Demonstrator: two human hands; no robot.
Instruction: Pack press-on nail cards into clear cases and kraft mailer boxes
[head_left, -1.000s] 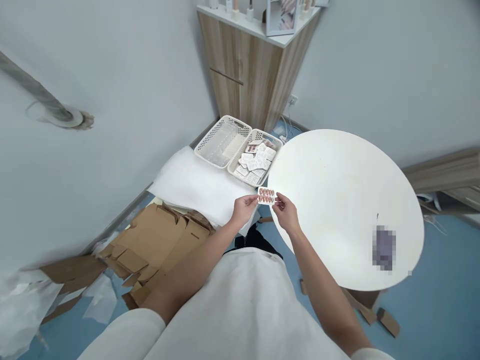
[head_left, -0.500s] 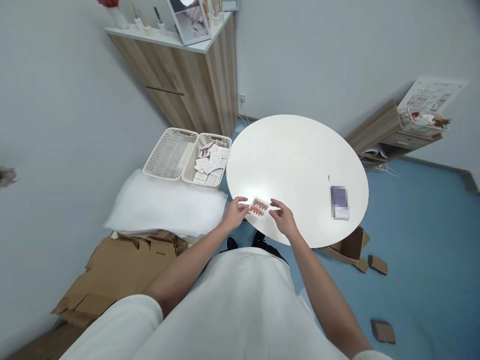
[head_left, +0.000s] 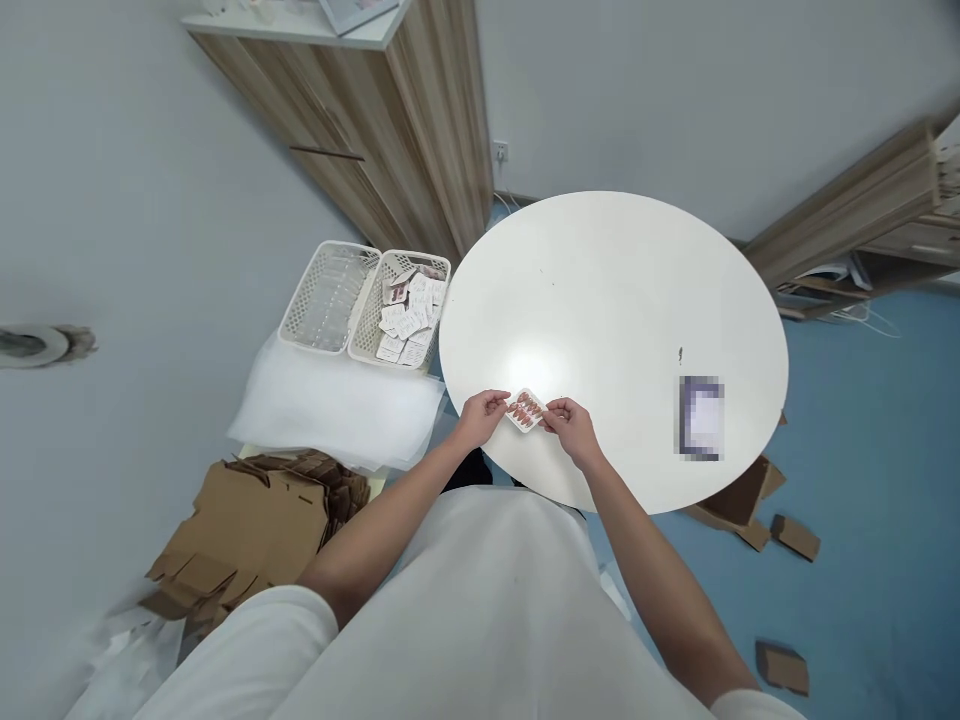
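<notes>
A small white card of press-on nails (head_left: 526,410), with rows of reddish-brown nails, is held over the near edge of the round white table (head_left: 615,270). My left hand (head_left: 484,415) pinches its left edge between thumb and fingers. At the opposite edge, the fingers of my right hand (head_left: 571,430) are closed on the right side of the same card. The nails face up toward me.
Left of the table stand a basket of clear plastic trays (head_left: 330,300) and a basket of printed cards (head_left: 405,318). White foam sheets (head_left: 337,405) and flattened cardboard (head_left: 247,530) lie nearer. A blurred purple-and-white item (head_left: 701,418) rests on the table's right side.
My right hand has come in and closed on the card's right edge, where it was apart before. The view has shifted, and the table looks larger.
</notes>
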